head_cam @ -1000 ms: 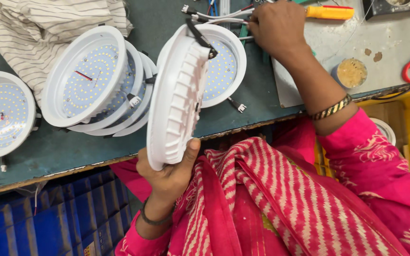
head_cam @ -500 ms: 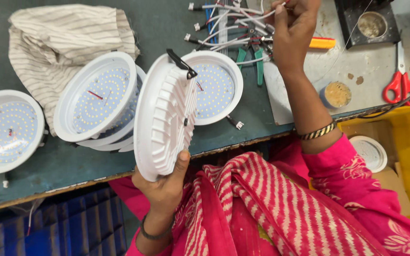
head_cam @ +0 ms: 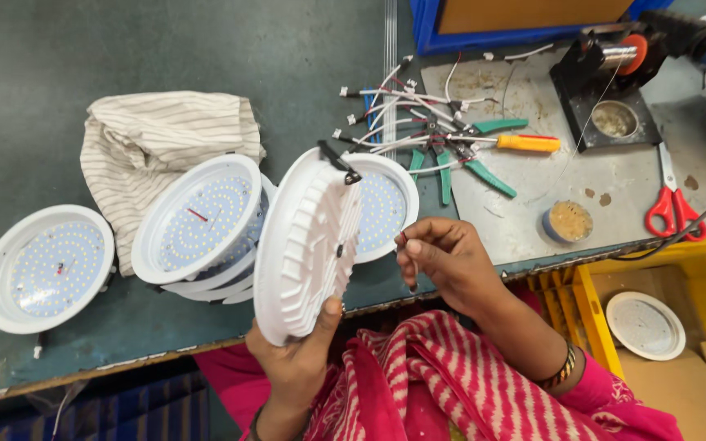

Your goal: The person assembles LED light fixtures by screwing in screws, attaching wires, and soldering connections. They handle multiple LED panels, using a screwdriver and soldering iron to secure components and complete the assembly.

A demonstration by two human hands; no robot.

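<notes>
Half a second ago the right hand (head_cam: 451, 261) was stretched out to the heap of wires (head_cam: 406, 114) at the back of the table (head_cam: 304, 57); now it has been pulled back beside the white round lamp (head_cam: 308, 245), with thumb and finger pinched on something too small to be made out. The lamp is held on edge above the near table rim, ribbed back showing, the left hand (head_cam: 300, 359) clamped on its lower rim. A striped cloth (head_cam: 165, 143) is seen left of the lamp, and a small round tin (head_cam: 569, 220) and red scissors (head_cam: 676, 204) to its right.
</notes>
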